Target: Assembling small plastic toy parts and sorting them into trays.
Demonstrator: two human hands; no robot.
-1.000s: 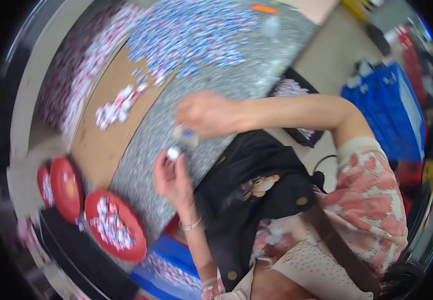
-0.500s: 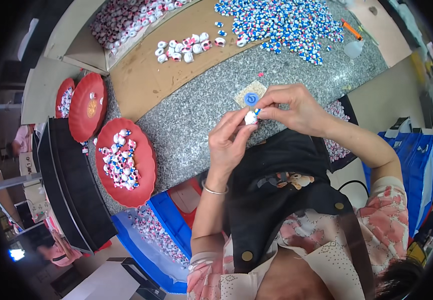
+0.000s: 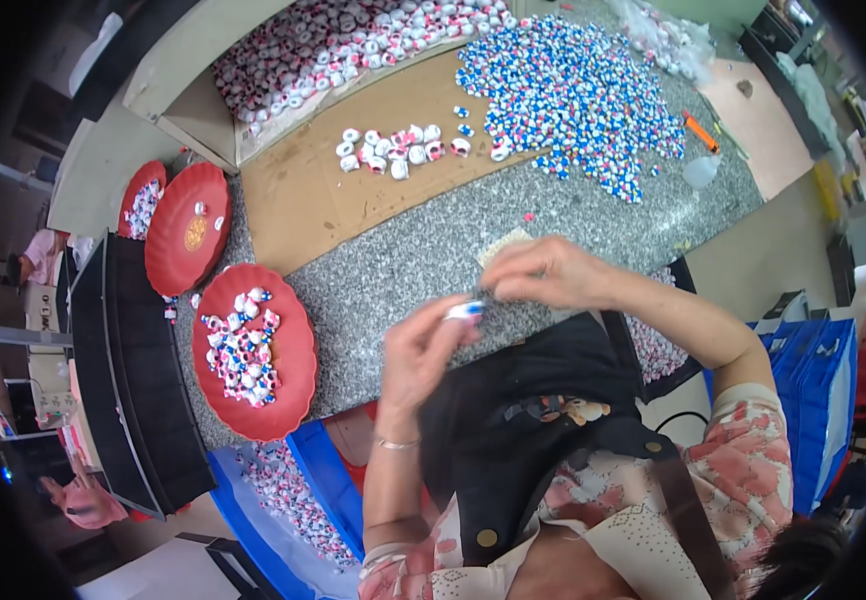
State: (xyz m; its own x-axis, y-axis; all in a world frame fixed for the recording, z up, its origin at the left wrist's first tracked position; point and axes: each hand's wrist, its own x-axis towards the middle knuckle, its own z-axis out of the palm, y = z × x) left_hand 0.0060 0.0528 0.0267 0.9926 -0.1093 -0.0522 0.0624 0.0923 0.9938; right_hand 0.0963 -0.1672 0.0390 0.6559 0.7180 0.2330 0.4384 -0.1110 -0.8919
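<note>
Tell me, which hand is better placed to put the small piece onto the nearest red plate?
The left, I'd judge: the left hand holds the small white-and-blue piece and is closer to that red plate; the right hand is farther off.

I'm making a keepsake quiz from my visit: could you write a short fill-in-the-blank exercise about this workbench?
1. The left hand holds a small white-and-blue piece near a worktop whose speckled colour is ____.
2. The scalloped plate nearest that hand is coloured ____.
3. In the picture, the orange tool lies to the ____ of the blue-and-white heap.

Missing words: grey; red; right.
</note>
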